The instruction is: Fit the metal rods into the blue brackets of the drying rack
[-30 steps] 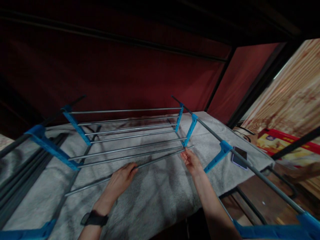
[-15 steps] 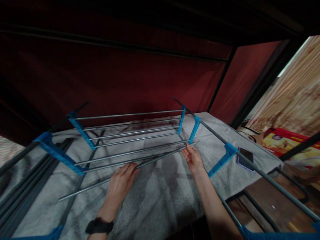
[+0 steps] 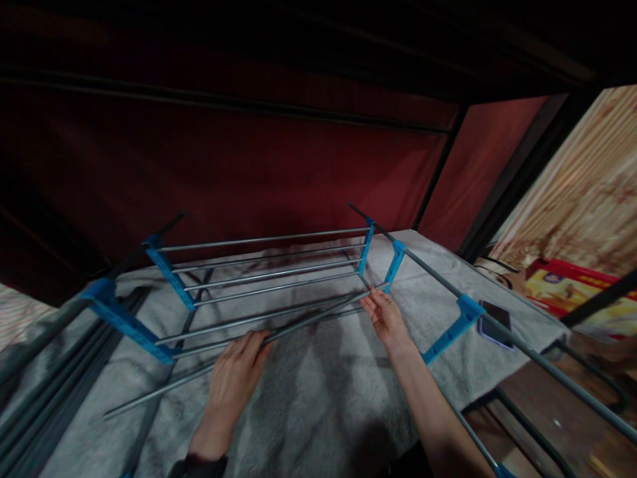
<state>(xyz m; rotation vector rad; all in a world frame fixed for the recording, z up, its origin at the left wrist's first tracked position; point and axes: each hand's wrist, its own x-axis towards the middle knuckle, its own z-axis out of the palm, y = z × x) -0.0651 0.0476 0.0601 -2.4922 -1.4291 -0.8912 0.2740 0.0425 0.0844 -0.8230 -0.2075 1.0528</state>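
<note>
1. Rack [image 3: 172,282]: blue brackets on both sides, several rods [image 3: 263,239] already seated across between them, all lying on the grey towel [image 3: 318,405].
2. One loose rod [image 3: 308,320] lies slanted across the front of the rack. Its left end is on the towel, its right end up at the right bracket [image 3: 395,265].
3. Right hand [image 3: 385,317]: grip pinching the rod's right end at the fingertips, just beside that bracket. The end doesn't look seated yet.
4. Left hand [image 3: 233,375]: fingers laid over the rod near its middle. The thumb is hidden, so can't tell if the grip closes round it.
5. My read: partway done. This rod is unseated at both ends, and the front bracket [image 3: 455,328] carries no rods.
6. Dark tubes [image 3: 44,392] lie at far left, phone [image 3: 495,323] at right.
</note>
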